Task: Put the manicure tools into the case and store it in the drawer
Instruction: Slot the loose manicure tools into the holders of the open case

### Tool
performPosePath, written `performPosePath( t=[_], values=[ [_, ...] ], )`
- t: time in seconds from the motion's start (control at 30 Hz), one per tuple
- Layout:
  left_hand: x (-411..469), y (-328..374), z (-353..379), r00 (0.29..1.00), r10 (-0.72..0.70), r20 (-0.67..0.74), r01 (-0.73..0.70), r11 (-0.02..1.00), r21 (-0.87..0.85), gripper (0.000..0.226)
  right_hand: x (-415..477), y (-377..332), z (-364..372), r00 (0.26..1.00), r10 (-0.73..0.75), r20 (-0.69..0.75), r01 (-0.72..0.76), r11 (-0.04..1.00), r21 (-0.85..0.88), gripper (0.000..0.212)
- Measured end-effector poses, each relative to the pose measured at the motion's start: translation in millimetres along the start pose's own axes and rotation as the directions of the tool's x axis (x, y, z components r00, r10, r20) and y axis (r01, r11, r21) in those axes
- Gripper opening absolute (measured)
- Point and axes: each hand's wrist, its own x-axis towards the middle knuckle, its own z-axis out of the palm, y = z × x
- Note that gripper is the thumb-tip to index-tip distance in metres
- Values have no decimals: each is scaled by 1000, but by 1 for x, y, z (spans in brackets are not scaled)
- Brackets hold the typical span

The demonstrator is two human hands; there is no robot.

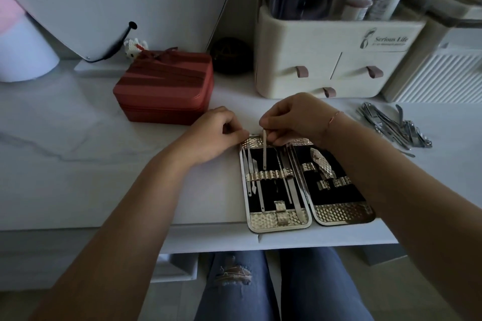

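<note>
Closest to me, past my jeans (pixel 234 294), the case (pixel 341 214) is lying open at the front edge of the bench (pixel 78 151), both halves flat. A few slim tools are sitting under the loop band (pixel 266 174) in its left half. I am making out no tool in the right half's loops.

My right grip (pixel 294 117) is pinching a thin file (pixel 264 150) by its upper end, thumb and fingertips closed on it. It is holding the file upright over the left half, the lower tip just above the band. My left grip (pixel 216 133) is curling at the case's top left corner, thumb touching the rim; whether it is truly pinching the rim I cannot tell.

Farther right, well apart from the case, a pile of loose tools (pixel 391 125) is lying on the bench, so I am judging the packing as under way, with more left than done.

Beyond that, an organiser (pixel 313 34) with small shut drawers is standing near a red box (pixel 164 86). Closing the case and stowing it are not yet begun.
</note>
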Motion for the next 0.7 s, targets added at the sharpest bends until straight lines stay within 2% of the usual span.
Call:
performPosePath(
  t=[0.17,0.4,0.5,0.63,0.7],
  values=[
    [0,0,0,1000,1,2,-1,1000,8,18,-2,-3,1,997,13,73,-2,989,-145,2],
    [0,0,0,1000,-6,-1,6,1000,14,18,-8,-2,1,992,-60,108,98,912,-399,7],
    [0,1,0,1000,-5,-1,5,1000,18,16,-5,0,-1,995,-48,91,77,935,-346,7],
    [-1,1,1,1000,-14,-1,14,1000,16,16,4,1,-7,999,-17,-33,11,984,-177,11],
    [-1,1,0,1000,-16,-1,16,1000,18,16,6,0,-8,1000,-13,-25,8,985,-175,12]
  ],
)
